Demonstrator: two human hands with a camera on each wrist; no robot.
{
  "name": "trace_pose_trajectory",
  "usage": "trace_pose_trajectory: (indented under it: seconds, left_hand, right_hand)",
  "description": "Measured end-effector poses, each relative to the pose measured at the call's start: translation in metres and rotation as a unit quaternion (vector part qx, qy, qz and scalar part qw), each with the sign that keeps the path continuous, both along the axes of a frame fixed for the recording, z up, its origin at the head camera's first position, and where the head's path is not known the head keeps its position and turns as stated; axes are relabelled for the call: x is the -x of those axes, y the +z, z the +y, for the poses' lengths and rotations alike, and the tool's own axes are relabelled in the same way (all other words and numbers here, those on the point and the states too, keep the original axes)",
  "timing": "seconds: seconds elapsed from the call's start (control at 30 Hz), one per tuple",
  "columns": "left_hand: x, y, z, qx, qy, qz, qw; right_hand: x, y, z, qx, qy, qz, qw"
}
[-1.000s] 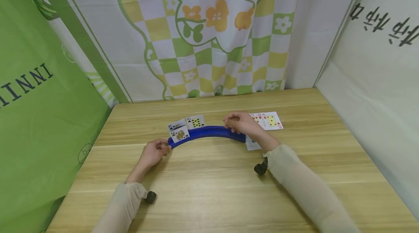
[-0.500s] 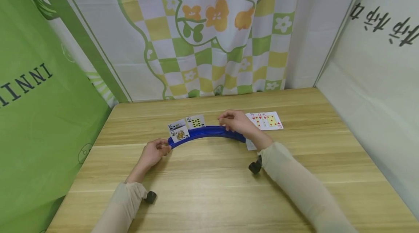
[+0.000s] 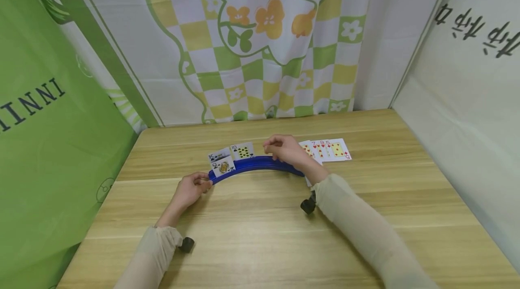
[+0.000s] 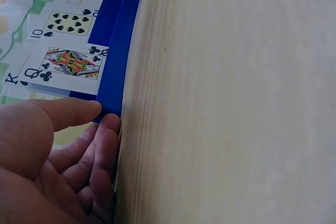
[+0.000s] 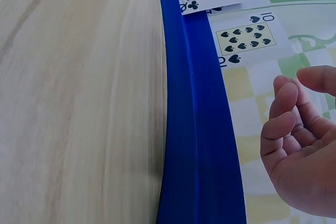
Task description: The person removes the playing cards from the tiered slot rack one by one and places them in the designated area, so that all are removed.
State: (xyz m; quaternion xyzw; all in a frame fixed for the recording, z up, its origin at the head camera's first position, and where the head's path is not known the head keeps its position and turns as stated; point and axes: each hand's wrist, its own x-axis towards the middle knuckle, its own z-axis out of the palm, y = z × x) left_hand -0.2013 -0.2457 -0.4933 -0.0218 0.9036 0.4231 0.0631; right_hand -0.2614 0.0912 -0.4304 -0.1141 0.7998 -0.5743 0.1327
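My left hand pinches the left end of a blue curved playing card holder between thumb and fingers. At that end stand a queen of clubs in front and a king of spades behind it. A ten of spades stands beside them, to the right, in the rear slot. My right hand hovers over the right half of the holder. Its fingers are loosely bent with nothing between them, and thumb and fingertips are apart in the right wrist view.
Several overlapping red-suit cards, among them a five of diamonds, lie face up right of the holder. Part of another card shows beneath my right wrist. The wooden table meets a checked curtain at the back.
My right hand has shifted left along the holder, uncovering more of the red-suit cards. My left hand keeps its grip on the holder's end, and the holder has not moved.
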Motion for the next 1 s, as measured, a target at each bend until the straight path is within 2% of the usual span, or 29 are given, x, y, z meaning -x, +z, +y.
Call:
trace_pose_trajectory:
  seconds: [0.23, 0.7, 1.0]
  left_hand:
    - [-0.001, 0.000, 0.000, 0.000, 0.000, -0.003, 1.0000]
    - [0.000, -0.001, -0.001, 0.003, -0.002, 0.001, 1.0000]
    - [0.000, 0.000, 0.000, 0.003, -0.003, -0.002, 1.0000]
  right_hand:
    - [0.004, -0.001, -0.007, -0.011, 0.008, 0.004, 0.9999]
    - [0.008, -0.001, -0.022, -0.009, -0.004, 0.016, 0.9998]
    - [0.010, -0.001, -0.029, -0.052, -0.008, 0.026, 0.9983]
